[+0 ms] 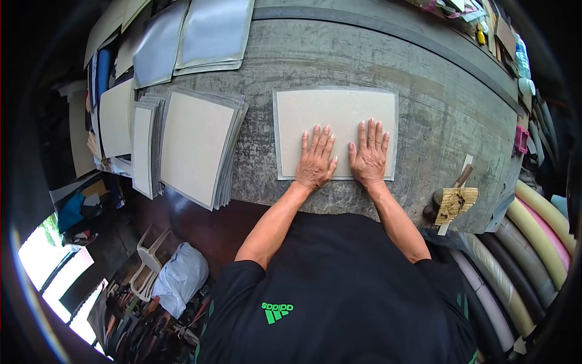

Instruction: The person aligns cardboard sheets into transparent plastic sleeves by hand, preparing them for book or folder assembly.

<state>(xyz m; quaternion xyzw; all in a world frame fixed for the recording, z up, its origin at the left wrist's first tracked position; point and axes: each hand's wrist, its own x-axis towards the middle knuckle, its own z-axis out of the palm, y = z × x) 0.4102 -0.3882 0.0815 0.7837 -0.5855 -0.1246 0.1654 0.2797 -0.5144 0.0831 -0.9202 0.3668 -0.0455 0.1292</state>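
A cream board point(337, 109) with a grey border lies flat on the worn grey table point(448, 121). Both palms press down on its near half. My left hand point(315, 160) rests left of the board's middle, fingers stretched out and pointing away from me. Closer to the right edge, my right hand point(368, 156) lies flat with its fingers slightly spread. Neither hand grips anything. To the left, a fanned stack of similar bordered boards point(197, 142) overhangs the table's front edge, beside a stack of narrower ones point(143, 148).
More stacked boards, some with a shiny grey face point(213, 33), sit at the back left. A wooden block point(456, 204) with sticks lies at the front right edge. Rolls of material point(526, 242) lean at right. A plastic chair point(150, 261) and white bag point(180, 279) stand below left.
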